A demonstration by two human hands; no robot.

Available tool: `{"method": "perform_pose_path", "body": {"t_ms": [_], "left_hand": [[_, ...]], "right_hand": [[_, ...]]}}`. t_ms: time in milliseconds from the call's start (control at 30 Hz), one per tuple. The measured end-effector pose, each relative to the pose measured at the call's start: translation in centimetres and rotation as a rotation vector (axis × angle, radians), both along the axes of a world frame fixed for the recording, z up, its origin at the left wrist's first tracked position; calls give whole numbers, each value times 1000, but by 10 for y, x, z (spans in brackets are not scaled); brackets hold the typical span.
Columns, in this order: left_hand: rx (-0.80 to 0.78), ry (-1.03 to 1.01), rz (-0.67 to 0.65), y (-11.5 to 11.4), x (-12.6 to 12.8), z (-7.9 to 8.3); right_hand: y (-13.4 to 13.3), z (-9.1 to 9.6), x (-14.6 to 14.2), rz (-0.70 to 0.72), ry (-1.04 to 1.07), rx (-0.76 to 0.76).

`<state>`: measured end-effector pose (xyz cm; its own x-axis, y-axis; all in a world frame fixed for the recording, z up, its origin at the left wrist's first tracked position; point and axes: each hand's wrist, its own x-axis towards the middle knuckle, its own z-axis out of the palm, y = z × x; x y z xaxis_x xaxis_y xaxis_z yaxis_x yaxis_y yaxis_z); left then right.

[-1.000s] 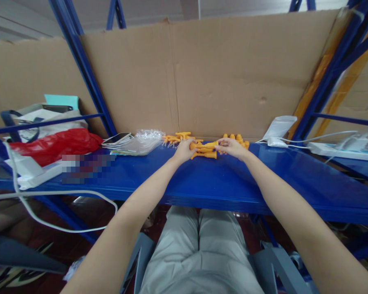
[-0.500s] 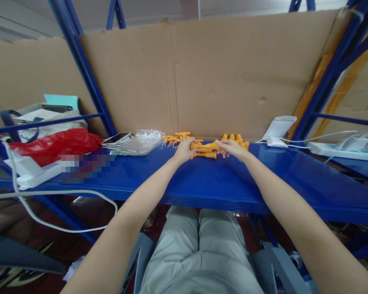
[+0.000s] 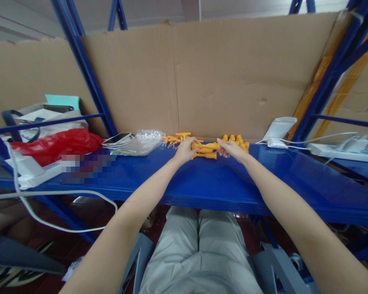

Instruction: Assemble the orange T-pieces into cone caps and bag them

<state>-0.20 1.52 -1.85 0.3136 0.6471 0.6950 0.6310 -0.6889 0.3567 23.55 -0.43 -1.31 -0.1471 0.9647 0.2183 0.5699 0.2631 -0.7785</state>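
Note:
My left hand (image 3: 186, 150) is closed on the left end of an orange plastic corkscrew (image 3: 209, 145). The fingers of my right hand (image 3: 228, 148) pinch its right end, so it lies level between both hands, just above the blue shelf. Directly under it are several similar orange pieces (image 3: 207, 155), side by side. Behind my left hand lie loose orange T-shaped handles (image 3: 178, 136) with thin metal spirals. A group of short orange sleeves (image 3: 237, 139) stands beyond my right hand. My fingers hide both ends of the held piece.
Left of the handles are clear plastic bags (image 3: 142, 143) and a phone (image 3: 119, 138). Farther left lie a red bag (image 3: 61, 141) and a power strip (image 3: 43, 175) with a white cable. A white packet (image 3: 278, 130) and another power strip (image 3: 340, 150) are at right. Cardboard (image 3: 217, 77) backs the blue shelf (image 3: 208, 183).
The right hand's fingers have shifted slightly on the orange corkscrew's right end. My left hand keeps its hold, and the pieces on the shelf look the same.

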Motion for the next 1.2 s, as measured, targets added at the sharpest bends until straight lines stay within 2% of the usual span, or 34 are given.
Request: {"method": "perform_pose_path", "body": {"t_ms": [100, 200, 333, 533, 833, 1100, 1200], "left_hand": [[-16, -2, 10, -2, 2, 1], [-44, -1, 11, -3, 1, 1], [-53, -6, 2, -3, -2, 2], [-34, 8, 12, -2, -2, 1], [9, 14, -3, 4, -2, -3], [-40, 24, 33, 0, -1, 0], [-43, 21, 35, 0, -2, 0]], "right_hand": [[-5, 2, -4, -44, 19, -55], [-7, 5, -4, -67, 23, -12], [-7, 6, 3, 11, 49, 84], [-5, 5, 5, 72, -11, 70], [-17, 14, -9, -37, -121, -83], [-22, 19, -13, -114, -213, -106], [-22, 21, -12, -168, -343, -74]]}}
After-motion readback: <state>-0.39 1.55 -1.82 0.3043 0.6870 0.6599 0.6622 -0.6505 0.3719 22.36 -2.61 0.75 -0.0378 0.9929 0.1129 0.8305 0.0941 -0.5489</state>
